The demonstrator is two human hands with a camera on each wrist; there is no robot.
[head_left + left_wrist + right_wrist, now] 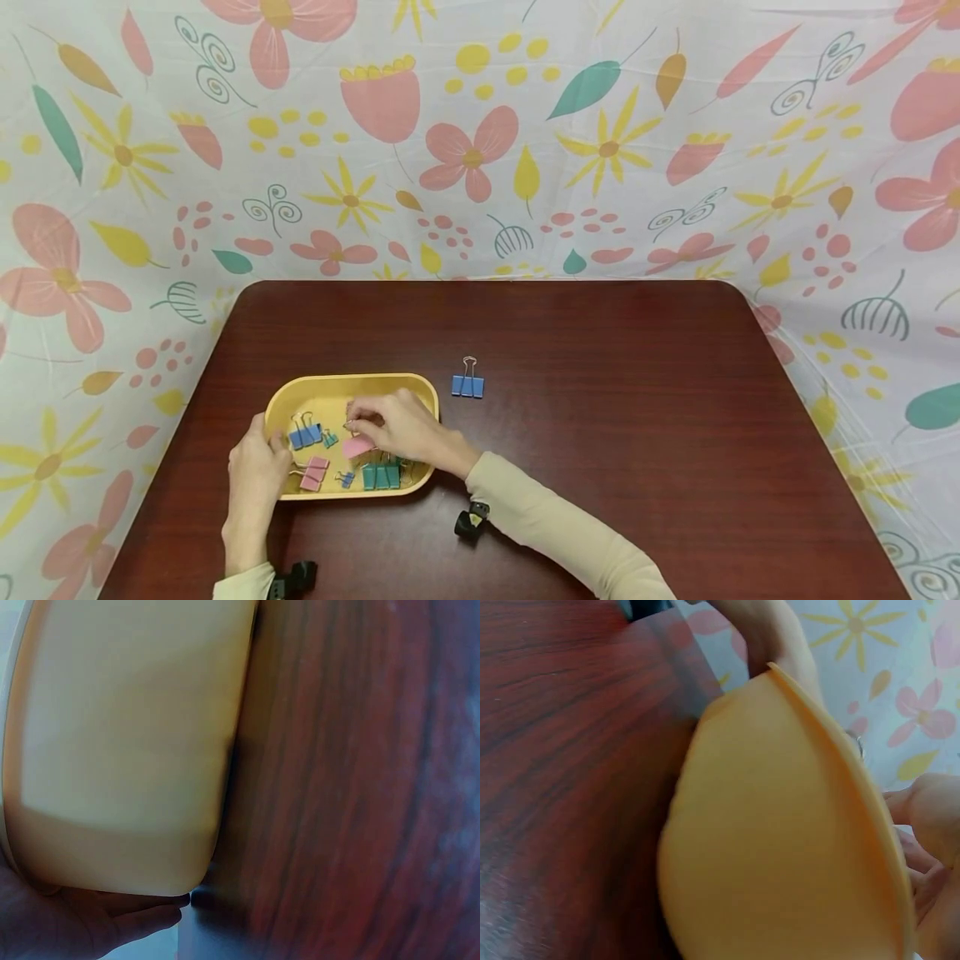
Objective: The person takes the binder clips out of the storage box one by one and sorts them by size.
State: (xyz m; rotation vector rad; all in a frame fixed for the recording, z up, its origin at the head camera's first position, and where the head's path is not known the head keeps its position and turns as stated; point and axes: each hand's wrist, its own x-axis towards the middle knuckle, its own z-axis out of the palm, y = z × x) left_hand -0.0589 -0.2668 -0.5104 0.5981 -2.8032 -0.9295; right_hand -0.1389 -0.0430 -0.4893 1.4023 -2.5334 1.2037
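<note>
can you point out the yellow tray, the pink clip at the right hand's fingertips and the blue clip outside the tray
yellow tray [131, 757], left wrist view, outer surface
pink clip [357, 447], head view, body
blue clip [468, 387], head view, body

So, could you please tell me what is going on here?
A person is handling binder clips in a yellow tray. The left hand grips the tray's left end, while the right hand reaches inside and pinches a pink clip; whether it is lifted off the bottom is hard to tell. Other blue, pink and green clips lie in the tray around it, and one blue clip lies on the table outside, past the tray's right end.
</note>
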